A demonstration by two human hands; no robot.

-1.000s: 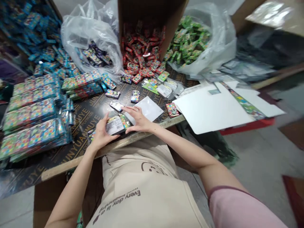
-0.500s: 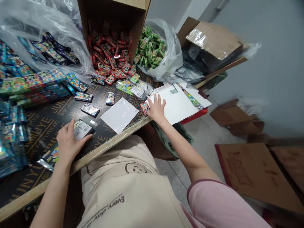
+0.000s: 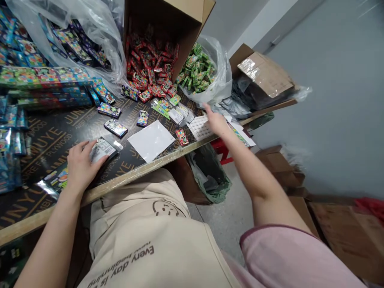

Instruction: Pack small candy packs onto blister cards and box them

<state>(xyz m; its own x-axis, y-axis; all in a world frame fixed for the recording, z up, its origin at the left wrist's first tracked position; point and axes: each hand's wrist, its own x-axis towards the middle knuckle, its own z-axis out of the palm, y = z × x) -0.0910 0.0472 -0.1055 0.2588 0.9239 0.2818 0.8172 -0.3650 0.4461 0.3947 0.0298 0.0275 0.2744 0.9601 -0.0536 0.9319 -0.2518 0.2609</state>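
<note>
1. Slippage looks the likeliest trouble. The left hand (image 3: 79, 166) lies flat, fingers spread and pressing down, on a flat black foil packet with a white label (image 3: 102, 149) near the front edge of the dark printed plywood surface (image 3: 60, 138). A careless push could slide it, and the shiny packets beneath it, over that edge.
2. The right hand (image 3: 217, 120) reaches across a white printed sheet (image 3: 198, 128) at the surface's right corner. A sweep of the arm there could knock the sheet or the small red packet (image 3: 181, 137) to the floor.
3. The right fingers are blurred, so it cannot be told whether they are spread or pinching, or whether they touch the sheet.
4. The left palm hides what lies under it, and the label print is too small to read.
5. The stacks of colourful packets (image 3: 45, 76) at the left are cut off.
</note>
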